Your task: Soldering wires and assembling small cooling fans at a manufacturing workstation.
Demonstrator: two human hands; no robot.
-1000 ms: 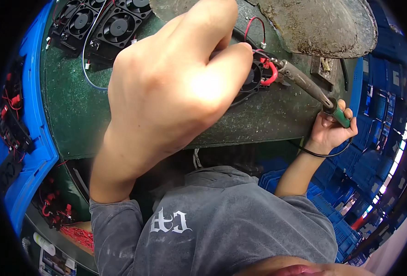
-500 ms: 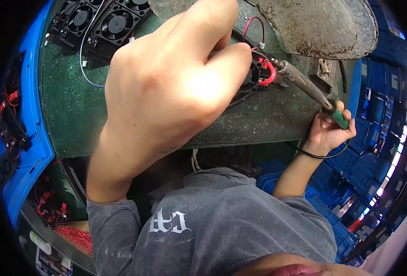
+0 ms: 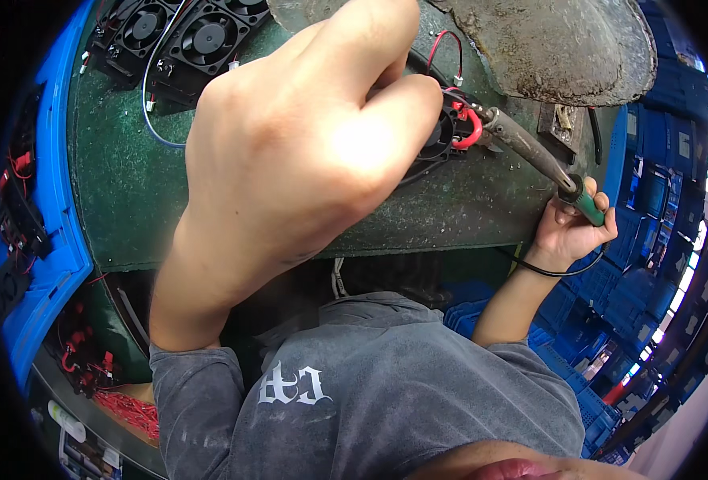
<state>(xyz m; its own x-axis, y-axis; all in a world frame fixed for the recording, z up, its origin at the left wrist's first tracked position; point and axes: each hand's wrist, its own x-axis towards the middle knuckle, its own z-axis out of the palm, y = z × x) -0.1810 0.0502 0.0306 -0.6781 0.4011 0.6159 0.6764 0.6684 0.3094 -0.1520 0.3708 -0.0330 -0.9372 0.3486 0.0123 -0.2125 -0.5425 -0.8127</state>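
Observation:
My right hand grips a soldering iron by its green handle. The iron's tip points up and left to the terminal area of a black cooling fan, beside a thick red wire that loops there. Large in the middle, my left hand is closed with thumb and fingers pinched over the fan. The hand covers most of the fan and whatever lies between its fingertips. A thin blue-grey wire curves down from the upper left and disappears behind the left hand.
More black fans stand at the upper left of the green table. A worn grey slab overhangs the upper right, with a small metal trough below it. A blue crate borders the left; blue crates are stacked right.
Almost nothing differs. The view has shifted very slightly; the left hand stays pinched over the fan and the iron's tip stays by the red wire.

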